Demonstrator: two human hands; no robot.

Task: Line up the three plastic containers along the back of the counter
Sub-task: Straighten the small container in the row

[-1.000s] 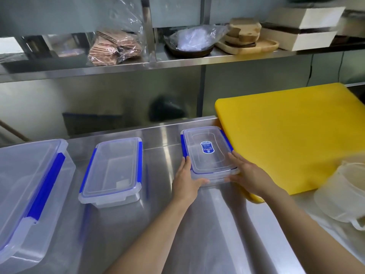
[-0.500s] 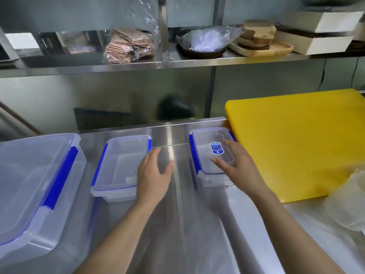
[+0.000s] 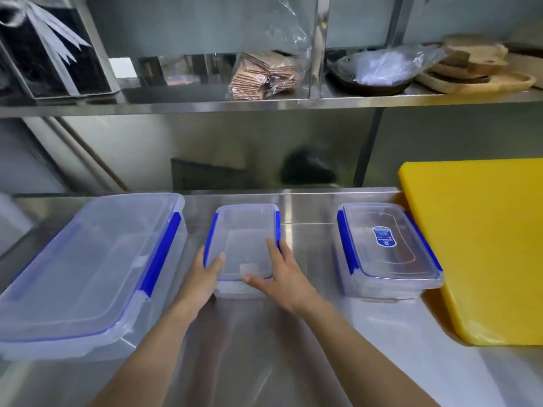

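Three clear plastic containers with blue clips stand on the steel counter (image 3: 308,210). The large container (image 3: 85,268) is at the left, the middle container (image 3: 245,230) in the centre, and the labelled container (image 3: 385,248) at the right beside the yellow board. My left hand (image 3: 202,277) grips the middle container's near left corner, thumb on the lid. My right hand (image 3: 282,274) holds its near right side, fingers spread over the lid's edge. The labelled container stands free, with no hand on it.
A thick yellow cutting board (image 3: 482,248) covers the counter's right side. A steel shelf (image 3: 264,105) above carries a bag of brown packets (image 3: 264,74), a wrapped dark dish (image 3: 379,69), wooden boards (image 3: 476,66) and a dark box with a ribbon (image 3: 50,51).
Both hands left the labelled container, which now rests near the back by the yellow board, and moved left onto the middle container. My view has shifted left.
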